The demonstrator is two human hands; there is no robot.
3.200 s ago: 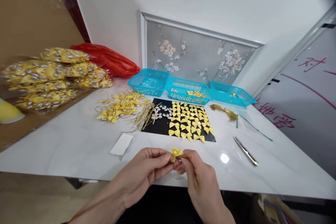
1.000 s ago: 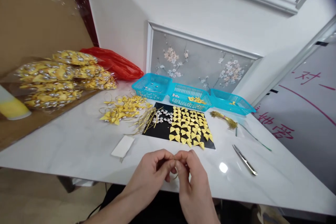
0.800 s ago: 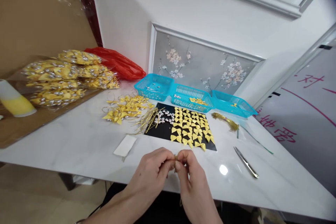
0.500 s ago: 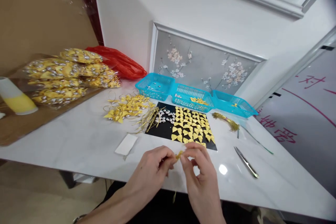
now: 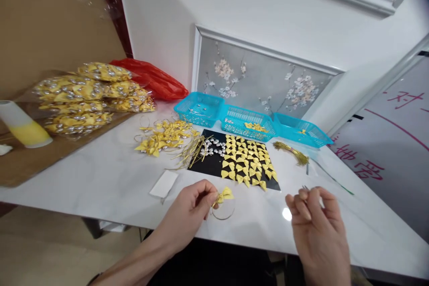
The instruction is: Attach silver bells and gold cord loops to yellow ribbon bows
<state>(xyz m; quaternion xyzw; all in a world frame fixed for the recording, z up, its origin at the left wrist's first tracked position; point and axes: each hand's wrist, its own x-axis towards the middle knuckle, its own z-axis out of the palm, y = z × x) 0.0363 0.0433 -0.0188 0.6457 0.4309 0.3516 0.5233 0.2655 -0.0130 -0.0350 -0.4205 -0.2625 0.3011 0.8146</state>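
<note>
My left hand (image 5: 192, 208) pinches a yellow ribbon bow (image 5: 226, 194) by its side, above the table's front edge. From the bow hangs a thin gold cord (image 5: 224, 218) in a loose curve. Away to the right, my right hand (image 5: 317, 223) has its fingers curled around the metal thread snips (image 5: 304, 187); only their tip shows past the fingers, the rest is hidden. Between and beyond the hands lies a black board (image 5: 207, 167) with rows of yellow bows (image 5: 248, 158) and a cluster of silver beads (image 5: 214, 146).
Gold cords (image 5: 189, 154) and a pile of beaded bows (image 5: 166, 136) lie left of the board. Blue baskets (image 5: 248, 125) line the wall. A gold cord bundle (image 5: 291, 152) sits right; a white card (image 5: 164, 183) lies front left. Bagged bows (image 5: 73, 89) are stacked on cardboard.
The hands were together working on the bow. My right hand has let go and moved right to the snips. My left hand keeps the bow, whose cord now hangs in view.
</note>
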